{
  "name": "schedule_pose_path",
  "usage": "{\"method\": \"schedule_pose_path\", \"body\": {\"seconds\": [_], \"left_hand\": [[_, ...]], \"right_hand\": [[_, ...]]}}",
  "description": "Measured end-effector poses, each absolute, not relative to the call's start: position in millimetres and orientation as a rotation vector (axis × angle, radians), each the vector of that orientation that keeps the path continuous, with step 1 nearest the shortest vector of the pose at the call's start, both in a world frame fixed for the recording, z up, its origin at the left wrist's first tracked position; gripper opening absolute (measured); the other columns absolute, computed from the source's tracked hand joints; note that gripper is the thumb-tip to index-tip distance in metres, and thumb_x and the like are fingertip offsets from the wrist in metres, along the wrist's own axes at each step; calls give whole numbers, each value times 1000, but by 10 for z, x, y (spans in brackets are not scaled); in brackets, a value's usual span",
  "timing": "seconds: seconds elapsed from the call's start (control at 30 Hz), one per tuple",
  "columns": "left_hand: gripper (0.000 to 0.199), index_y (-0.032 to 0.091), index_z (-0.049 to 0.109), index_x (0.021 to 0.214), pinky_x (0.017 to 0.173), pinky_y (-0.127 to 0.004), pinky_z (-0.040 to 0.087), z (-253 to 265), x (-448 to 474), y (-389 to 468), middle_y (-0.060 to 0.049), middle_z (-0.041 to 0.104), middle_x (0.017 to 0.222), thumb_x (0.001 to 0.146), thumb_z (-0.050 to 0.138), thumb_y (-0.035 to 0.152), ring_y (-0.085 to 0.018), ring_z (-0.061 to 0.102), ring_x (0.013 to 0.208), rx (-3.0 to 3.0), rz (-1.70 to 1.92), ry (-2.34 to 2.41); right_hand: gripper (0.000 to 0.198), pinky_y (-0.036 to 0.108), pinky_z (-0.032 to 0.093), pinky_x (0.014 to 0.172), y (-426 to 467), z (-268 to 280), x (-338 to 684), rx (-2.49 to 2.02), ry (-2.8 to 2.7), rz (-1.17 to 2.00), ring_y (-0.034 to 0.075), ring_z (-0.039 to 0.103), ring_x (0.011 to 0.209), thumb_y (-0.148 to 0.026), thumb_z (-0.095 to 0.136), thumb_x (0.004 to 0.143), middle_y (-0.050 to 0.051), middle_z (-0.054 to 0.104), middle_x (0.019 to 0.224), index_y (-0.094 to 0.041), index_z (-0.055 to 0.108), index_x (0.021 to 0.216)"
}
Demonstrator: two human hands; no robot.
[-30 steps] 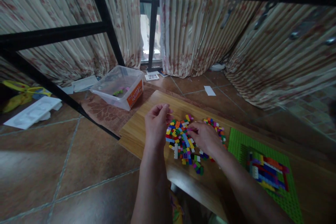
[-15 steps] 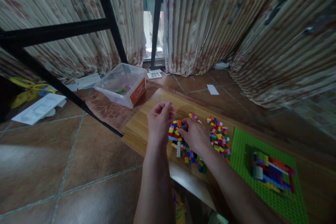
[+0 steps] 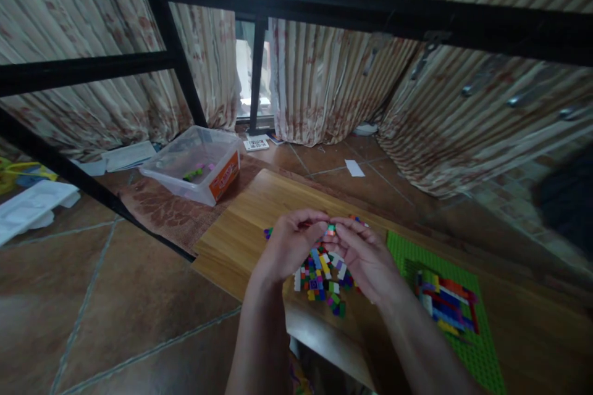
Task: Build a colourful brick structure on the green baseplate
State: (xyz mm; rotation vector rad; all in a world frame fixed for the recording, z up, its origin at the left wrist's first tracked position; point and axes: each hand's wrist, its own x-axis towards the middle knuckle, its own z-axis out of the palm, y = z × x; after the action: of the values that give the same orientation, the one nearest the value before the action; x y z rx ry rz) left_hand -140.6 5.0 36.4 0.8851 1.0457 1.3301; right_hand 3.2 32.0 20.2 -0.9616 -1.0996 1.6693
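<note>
My left hand [image 3: 290, 244] and my right hand [image 3: 365, 253] meet above the wooden bench. Between their fingertips are small toy bricks [image 3: 331, 229], partly green and partly orange-pink; fingers cover the rest. Both hands are closed in a pinch on them. Beneath lies a pile of loose toy bricks [image 3: 317, 278] in many colours, partly hidden by my hands. To the right, a green baseplate [image 3: 482, 345] carries a low structure of joined bricks [image 3: 447, 302] in blue, red, yellow and white.
The wooden bench [image 3: 250, 203] stands on a tiled floor. Beyond its left end is a clear plastic bin [image 3: 189, 163] with a few bricks inside. A black metal frame [image 3: 296, 3] crosses the view before striped curtains [image 3: 324, 86]. A white tray [image 3: 34, 210] lies at far left.
My right hand has risen from the pile and come together with my left hand, with small bricks now showing between the fingertips. The camera view has shifted slightly up and to the right.
</note>
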Motion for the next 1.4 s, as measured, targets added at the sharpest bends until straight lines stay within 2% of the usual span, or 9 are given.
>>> {"method": "schedule_pose_path", "body": {"seconds": [0.13,0.27,0.4,0.63,0.8,0.9,1.03,1.23,1.4], "left_hand": [[16,14,72,81,67,-23,48,387,-1362,44,-3,69,77,70,75,26,-12,61,70,930,1321,1018],[12,15,72,83,65,-23,47,347,-1331,77,-3,69,76,73,71,22,-12,60,68,1039,1330,1127],[10,15,69,84,65,-24,47,344,-1281,95,-3,68,74,76,67,19,-13,61,66,1111,1328,1133],[12,17,66,90,70,-24,48,383,-1277,72,-3,66,82,79,65,20,-13,60,73,1189,1357,1045],[15,17,69,93,72,-25,47,400,-1268,52,-4,66,84,81,65,25,-15,60,76,1254,1301,1034],[17,16,70,92,73,-26,47,431,-1229,52,-4,66,82,80,67,28,-16,60,77,1229,1280,992],[23,15,68,94,67,-23,45,469,-1155,63,-3,63,75,80,68,33,-13,57,69,1102,1258,911],[33,14,68,81,58,-21,40,494,-969,81,0,57,63,82,65,47,-10,51,58,1115,1118,928],[35,15,69,87,56,-20,40,504,-722,84,0,58,64,78,68,49,-10,51,58,1184,1009,923]], "right_hand": [[21,28,57,73,306,227,77,-946,-1009,1681,13,68,73,-37,79,70,1,74,83,-24,73,85],[28,28,57,74,298,206,75,-1007,-1045,1603,12,67,75,-40,81,67,1,73,87,-23,75,89],[32,31,57,70,306,179,80,-1063,-1161,1430,15,66,71,-38,83,64,1,72,82,-23,75,91],[21,31,56,74,292,181,163,-982,-1370,1200,15,67,77,-30,75,75,1,74,88,-26,74,95],[19,30,55,75,217,240,232,-994,-1432,1112,15,67,81,-27,72,78,2,74,91,-25,71,96],[24,30,55,77,148,265,301,-1026,-1477,1093,16,67,85,-29,70,80,2,73,94,-25,69,104],[33,32,54,80,61,301,436,-1068,-1509,1052,16,67,87,-29,69,81,2,71,96,-27,64,114],[28,33,54,81,12,354,649,-1127,-1507,919,17,66,89,-32,68,82,3,70,99,-27,67,109],[21,32,54,78,-25,284,815,-1128,-1503,889,17,65,84,-34,66,83,2,69,93,-25,70,101]]}}
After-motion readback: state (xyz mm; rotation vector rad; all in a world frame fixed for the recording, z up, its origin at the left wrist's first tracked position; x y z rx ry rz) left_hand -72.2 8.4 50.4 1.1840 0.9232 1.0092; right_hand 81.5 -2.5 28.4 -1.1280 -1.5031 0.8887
